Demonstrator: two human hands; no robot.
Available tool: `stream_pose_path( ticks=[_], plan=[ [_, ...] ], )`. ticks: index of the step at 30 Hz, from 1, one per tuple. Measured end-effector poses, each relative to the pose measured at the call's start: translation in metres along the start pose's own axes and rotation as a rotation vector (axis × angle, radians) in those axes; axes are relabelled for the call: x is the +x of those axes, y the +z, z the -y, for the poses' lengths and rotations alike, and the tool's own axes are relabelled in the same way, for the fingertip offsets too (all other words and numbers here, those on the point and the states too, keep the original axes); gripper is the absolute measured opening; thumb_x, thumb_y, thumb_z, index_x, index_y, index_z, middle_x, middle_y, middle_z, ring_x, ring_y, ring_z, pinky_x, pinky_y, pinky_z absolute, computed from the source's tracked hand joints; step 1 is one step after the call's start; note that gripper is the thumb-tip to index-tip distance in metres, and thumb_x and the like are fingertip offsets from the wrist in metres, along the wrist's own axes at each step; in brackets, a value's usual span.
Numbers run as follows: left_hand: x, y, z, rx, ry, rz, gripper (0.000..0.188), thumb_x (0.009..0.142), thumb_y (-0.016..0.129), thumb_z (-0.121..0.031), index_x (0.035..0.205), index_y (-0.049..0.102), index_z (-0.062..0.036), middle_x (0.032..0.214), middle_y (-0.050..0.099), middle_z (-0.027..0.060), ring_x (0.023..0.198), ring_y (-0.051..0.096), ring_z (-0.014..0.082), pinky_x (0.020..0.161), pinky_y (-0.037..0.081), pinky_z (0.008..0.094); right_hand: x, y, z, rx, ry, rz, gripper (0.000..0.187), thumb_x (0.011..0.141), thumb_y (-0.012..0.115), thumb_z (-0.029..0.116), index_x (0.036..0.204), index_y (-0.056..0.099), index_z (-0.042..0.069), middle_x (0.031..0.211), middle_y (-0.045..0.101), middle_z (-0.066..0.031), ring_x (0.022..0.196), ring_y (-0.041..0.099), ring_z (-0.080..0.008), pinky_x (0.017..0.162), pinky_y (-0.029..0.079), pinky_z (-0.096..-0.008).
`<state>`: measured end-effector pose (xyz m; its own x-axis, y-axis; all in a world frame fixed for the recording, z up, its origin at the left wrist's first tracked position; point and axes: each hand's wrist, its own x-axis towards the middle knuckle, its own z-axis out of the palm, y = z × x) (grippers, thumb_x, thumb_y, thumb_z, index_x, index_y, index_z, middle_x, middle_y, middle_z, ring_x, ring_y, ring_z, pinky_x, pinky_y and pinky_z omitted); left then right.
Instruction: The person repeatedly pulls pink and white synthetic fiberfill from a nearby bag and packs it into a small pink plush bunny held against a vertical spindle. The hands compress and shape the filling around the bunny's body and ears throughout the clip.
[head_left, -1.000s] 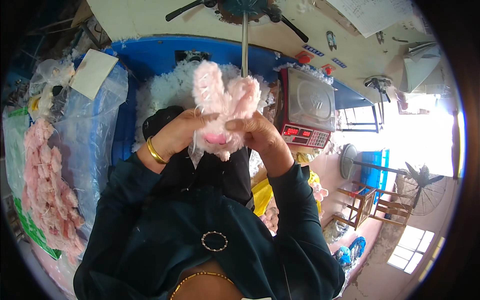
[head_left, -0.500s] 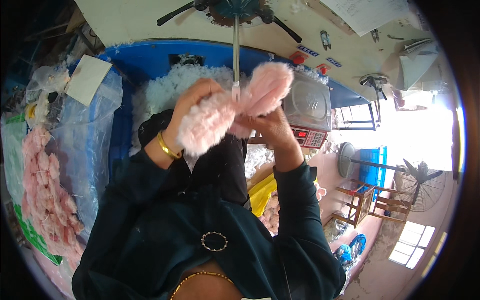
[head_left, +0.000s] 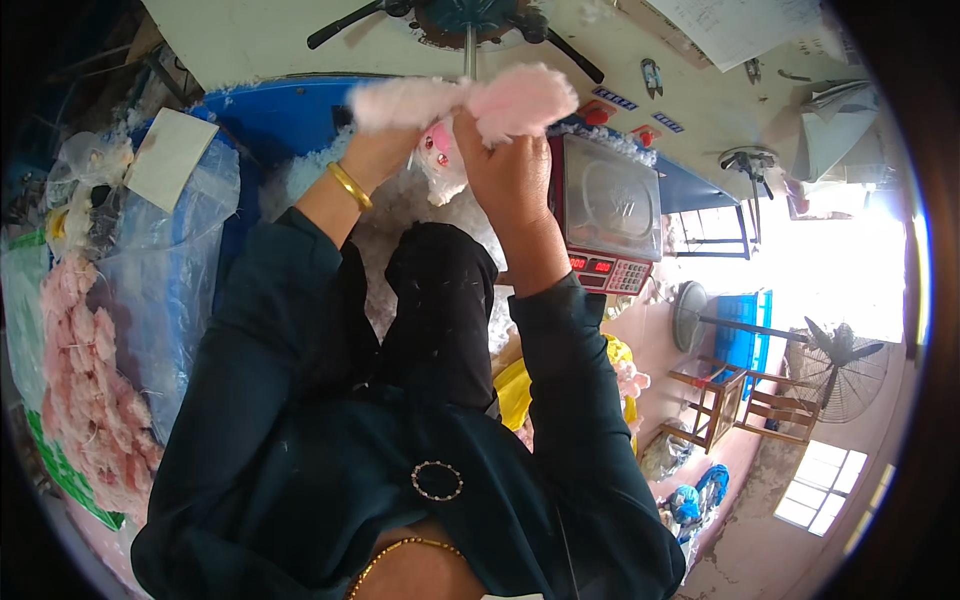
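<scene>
Pink plush rabbit [head_left: 525, 98]: shifted since prior frame, up the metal tube [head_left: 470, 52] twd tube's base; both hands went up w/ it, ears now spread L + R.
Tabletop [head_left: 250, 40]: cream, beyond + either side of tube.
Blue bin [head_left: 262, 105]: below tube, w/ white fluff [head_left: 400, 205] heaped inside.
Pink pile [head_left: 90, 400]: fuzzy pieces, well L of tube.
Scale [head_left: 612, 200]: R of tube, red body, pan up top.
Right hand [head_left: 508, 175]: just below tube, a bit R; fingers closed on plush rabbit, thumb up nr ear join, other tips hid by fur.
Left hand [head_left: 388, 155]: just L of tube's line; curled round plush rabbit under its L ear, tips hid, so can't tell how firm.
Rabbit pos.: ears across tube, head hanging below; tube vanishes btwn ears, inside or behind = can't tell.
Fur risk: if grip slackens or L + R pull unevenly, plush prob. slides off tube.
Ear risk: hard tug vs. tube could strain ear seams.
Fluff risk: a jerk away from tube could scatter fluff, poss. onto scale.
</scene>
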<state>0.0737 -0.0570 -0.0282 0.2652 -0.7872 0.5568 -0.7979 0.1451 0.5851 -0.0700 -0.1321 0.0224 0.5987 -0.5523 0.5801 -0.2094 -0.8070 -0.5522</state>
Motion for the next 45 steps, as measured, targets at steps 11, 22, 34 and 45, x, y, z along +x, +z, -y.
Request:
stream_pose_path(
  ticks=[11,22,34,45],
  plan=[
    [-0.013,0.001,-0.012,-1.329,-0.746,0.044,0.045,0.095,0.056,-0.037,0.12,0.057,0.0007,0.105,0.059,0.0013,0.092,0.053,0.0075,0.081,0.045,0.0234,0.039,0.017,-0.023,-0.228,-0.047,-0.172,0.033,0.083,0.065,0.025,0.071,0.061,-0.005,0.068,0.062,-0.0233,0.066,0.063,-0.0399,0.059,0.05,-0.0431],
    [-0.041,-0.011,-0.027,-0.135,-0.083,0.056,0.034,0.082,0.066,-0.015,0.11,0.055,-0.0006,0.105,0.061,0.013,0.095,0.06,0.0295,0.085,0.047,0.0378,-0.035,-0.027,-0.051,0.849,0.245,0.291,0.025,0.082,0.065,0.01,0.104,0.056,0.002,0.085,0.062,-0.0045,0.069,0.058,-0.0112,0.059,0.048,-0.0255],
    [-0.019,-0.005,-0.081,0.129,-0.15,-0.289,0.048,0.061,0.083,-0.021,0.091,0.052,-0.0021,0.085,0.056,0.0148,0.078,0.055,0.036,0.067,0.044,0.0432,0.068,0.04,-0.029,0.373,0.505,-0.285,0.023,0.076,0.06,0.019,0.078,0.062,-0.003,0.072,0.065,-0.0111,0.069,0.063,-0.0223,0.063,0.048,-0.0355],
    [-0.056,-0.007,-0.072,-0.097,-0.134,-0.196,0.034,0.078,0.073,-0.026,0.093,0.056,-0.0008,0.082,0.059,0.0134,0.076,0.058,0.0311,0.067,0.046,0.0399,0.009,-0.004,0.023,0.293,0.517,0.022,0.025,0.083,0.067,0.026,0.091,0.069,0.002,0.076,0.064,-0.0014,0.07,0.057,-0.0078,0.065,0.047,-0.0248]
  ],
)
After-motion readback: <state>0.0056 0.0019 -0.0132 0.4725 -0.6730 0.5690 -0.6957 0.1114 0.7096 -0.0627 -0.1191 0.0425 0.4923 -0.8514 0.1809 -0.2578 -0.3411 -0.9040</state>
